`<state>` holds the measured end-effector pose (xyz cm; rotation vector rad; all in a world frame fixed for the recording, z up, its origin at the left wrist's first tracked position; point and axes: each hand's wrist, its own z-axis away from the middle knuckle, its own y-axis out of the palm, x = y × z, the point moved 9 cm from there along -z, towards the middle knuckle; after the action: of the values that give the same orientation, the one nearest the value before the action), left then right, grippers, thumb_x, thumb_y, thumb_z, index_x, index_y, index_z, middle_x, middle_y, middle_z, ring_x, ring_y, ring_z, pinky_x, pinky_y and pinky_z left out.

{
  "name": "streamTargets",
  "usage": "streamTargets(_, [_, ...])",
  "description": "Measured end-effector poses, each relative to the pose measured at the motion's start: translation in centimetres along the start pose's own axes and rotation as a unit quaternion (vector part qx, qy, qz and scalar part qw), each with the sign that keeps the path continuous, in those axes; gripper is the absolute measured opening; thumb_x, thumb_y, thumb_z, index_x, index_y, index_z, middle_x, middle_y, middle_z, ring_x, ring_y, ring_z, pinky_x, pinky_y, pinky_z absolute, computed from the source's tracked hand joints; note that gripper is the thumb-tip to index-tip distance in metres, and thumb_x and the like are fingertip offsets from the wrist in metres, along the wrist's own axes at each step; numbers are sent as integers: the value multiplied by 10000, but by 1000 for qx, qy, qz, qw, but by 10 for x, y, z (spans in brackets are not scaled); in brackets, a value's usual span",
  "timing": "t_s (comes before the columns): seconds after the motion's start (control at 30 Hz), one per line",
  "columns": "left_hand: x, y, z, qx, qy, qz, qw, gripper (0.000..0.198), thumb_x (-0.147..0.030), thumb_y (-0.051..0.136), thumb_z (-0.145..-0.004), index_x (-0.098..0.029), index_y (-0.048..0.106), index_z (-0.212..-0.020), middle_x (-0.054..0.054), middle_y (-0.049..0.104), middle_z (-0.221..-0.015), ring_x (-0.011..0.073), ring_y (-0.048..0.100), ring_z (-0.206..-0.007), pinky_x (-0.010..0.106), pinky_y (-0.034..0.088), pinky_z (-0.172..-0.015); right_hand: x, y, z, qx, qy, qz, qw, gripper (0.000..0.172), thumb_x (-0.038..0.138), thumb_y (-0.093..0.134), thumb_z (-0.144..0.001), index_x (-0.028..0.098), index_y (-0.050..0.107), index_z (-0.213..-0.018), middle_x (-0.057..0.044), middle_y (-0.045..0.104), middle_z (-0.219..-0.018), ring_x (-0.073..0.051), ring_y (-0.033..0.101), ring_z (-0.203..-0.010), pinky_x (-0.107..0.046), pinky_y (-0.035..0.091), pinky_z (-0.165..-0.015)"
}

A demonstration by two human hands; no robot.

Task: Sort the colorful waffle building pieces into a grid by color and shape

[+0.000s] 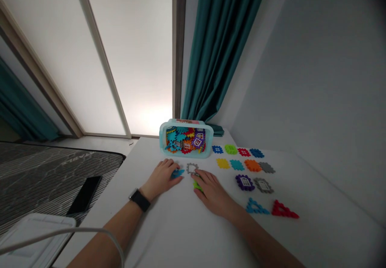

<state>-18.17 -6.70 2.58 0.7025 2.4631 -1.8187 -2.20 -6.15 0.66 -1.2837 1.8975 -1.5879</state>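
On table (181, 236), left hand (161, 178) on blue piece (177, 173), right hand (212, 191) on green piece (197, 186)

Home bedrm, grey striped mattress (57, 179), teal curtain (217, 46), frosted sliding door (126, 58)

Those snap-together toy tiles (237, 165) are all smooth, slightly glossy plastic, and the see-through bin (162, 139) looks like shiny teal plastic too. The tabletop (169, 236) is matt white, maybe a cloth cover, can't really tell. Curtain (217, 46) is dull teal fabric, phone (84, 195) is glossy black, and the watch strap (140, 200) is matt black.
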Motion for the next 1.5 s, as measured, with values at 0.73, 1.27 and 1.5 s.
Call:
streamTargets(0.73, [-28, 20, 1, 7, -136, 582, 802, 504, -677, 528, -900, -184, 520, -798, -20, 599, -607, 148, 603, -547, 275, 476, -605, 18, -38, 3, -172, -49, -125, 976, 81, 199, 490, -991, 242, 556, -971, -63, 617, -926, -245, 590, -905, -414, 497, -811])
streamTargets(1.27, [-40, -20, 11, -180, 56, 91, 978, 232, -242, 723, -843, -207, 602, -1037, 101, 621, -1146, 256, 600, -1060, 411, 503, -911, -26, -27, 6, -214, 110, -292, 926, 91, 269, 509, -955, 237, 567, -892, -69, 542, -1054, -227, 565, -1050, -378, 477, -913])
streamTargets(1.5, [-53, -27, 14, -200, 89, 37, 975, 211, -305, 705, -885, -202, 621, -1049, 105, 641, -1105, 251, 613, -1027, 407, 528, -885, -24, -23, 4, -194, 127, -328, 916, 119, 291, 511, -947, 227, 577, -872, -62, 544, -1023, -223, 569, -1014, -364, 474, -884])
